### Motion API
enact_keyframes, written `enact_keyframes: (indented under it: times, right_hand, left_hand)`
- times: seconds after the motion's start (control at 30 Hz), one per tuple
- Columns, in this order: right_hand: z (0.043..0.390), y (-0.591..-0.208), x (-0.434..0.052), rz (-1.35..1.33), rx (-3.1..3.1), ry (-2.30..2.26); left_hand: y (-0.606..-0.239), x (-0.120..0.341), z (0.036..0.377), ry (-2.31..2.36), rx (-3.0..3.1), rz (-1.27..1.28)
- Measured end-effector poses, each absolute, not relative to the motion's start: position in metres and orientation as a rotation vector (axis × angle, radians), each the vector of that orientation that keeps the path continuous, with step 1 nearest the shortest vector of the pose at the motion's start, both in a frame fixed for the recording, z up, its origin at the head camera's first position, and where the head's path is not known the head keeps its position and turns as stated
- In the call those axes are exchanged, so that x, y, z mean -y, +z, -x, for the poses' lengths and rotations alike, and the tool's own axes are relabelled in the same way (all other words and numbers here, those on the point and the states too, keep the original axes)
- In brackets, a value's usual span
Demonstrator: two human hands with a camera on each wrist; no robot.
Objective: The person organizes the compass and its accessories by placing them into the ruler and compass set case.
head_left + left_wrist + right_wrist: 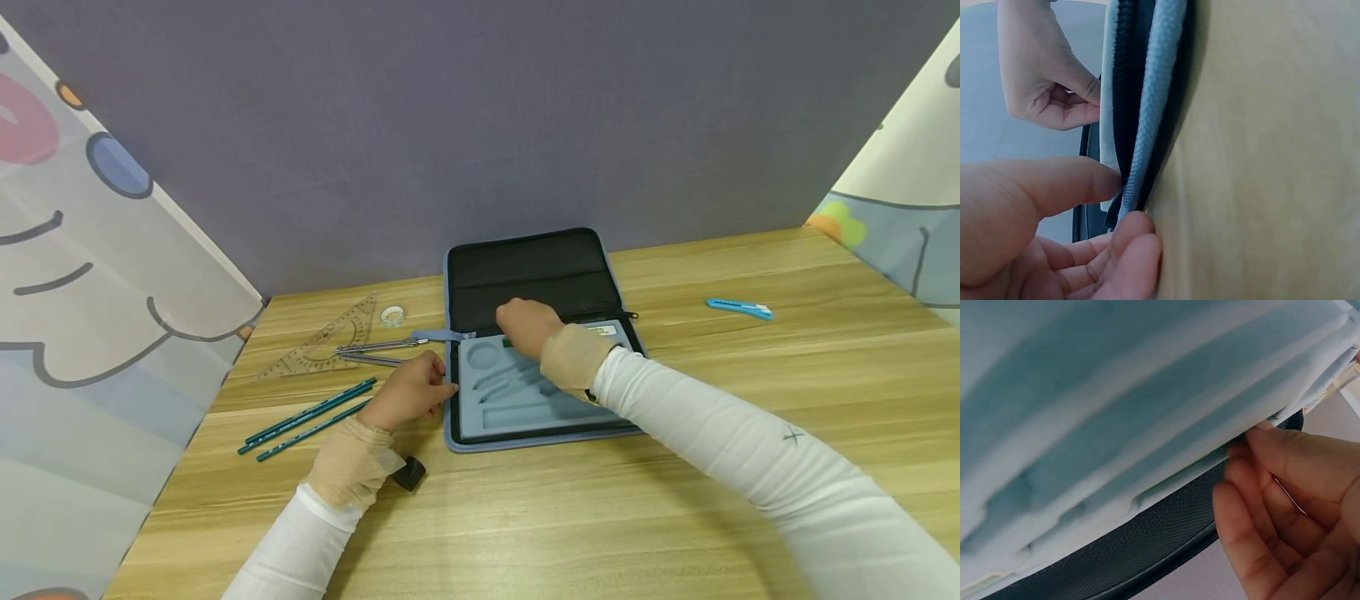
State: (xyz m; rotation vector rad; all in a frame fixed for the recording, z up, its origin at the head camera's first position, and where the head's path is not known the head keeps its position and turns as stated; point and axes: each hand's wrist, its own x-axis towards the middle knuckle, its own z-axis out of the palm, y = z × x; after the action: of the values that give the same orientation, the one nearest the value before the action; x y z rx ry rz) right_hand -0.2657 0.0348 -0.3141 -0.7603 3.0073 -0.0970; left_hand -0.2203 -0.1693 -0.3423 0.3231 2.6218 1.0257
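An open zip case [532, 271] lies on the wooden table [600, 517], black lid at the back, blue foam insert [510, 400] with shaped recesses in front. My left hand [442, 387] is at the case's left rim; in the left wrist view its thumb [1085, 181] and a fingertip [1138, 226] pinch the blue zip edge [1154, 94]. My right hand [517, 321] reaches over the insert's far edge. In the right wrist view its curled fingers [1254, 487] hook that foam edge [1116, 394] above the black mesh lid [1147, 537]. A small green thing shows by the fingertips.
Left of the case lie a metal compass [375, 350], a clear set square [330, 342], a tape roll [393, 315] and teal pencils [311, 417]. A small black object [408, 473] sits by my left wrist. A blue utility knife [738, 308] lies far right. Patterned screens flank the table.
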Motion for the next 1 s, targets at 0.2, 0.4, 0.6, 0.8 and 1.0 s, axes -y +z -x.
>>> enact_keyframes:
  times: [0.2,0.4,0.6,0.8,1.0]
  right_hand:
    - [0.266,-0.312,-0.037,0.795,-2.969,-0.090]
    - [0.268,-0.309,-0.047,0.901,-2.891,-0.203]
    - [0.272,-0.309,-0.062,1.041,-2.869,-0.419]
    - [0.271,-0.300,-0.083,0.973,-2.868,-0.552]
    - [0.272,-0.296,-0.110,0.890,-2.911,-0.605]
  left_hand:
    - [-0.342,0.169,0.221,1.012,-2.632,-0.326]
    - [-0.342,0.169,0.220,1.020,-2.630,-0.323]
    - [-0.343,0.169,0.220,1.005,-2.642,-0.315]
    - [-0.343,0.169,0.220,1.000,-2.649,-0.318]
    - [-0.343,0.168,0.219,1.005,-2.638,-0.315]
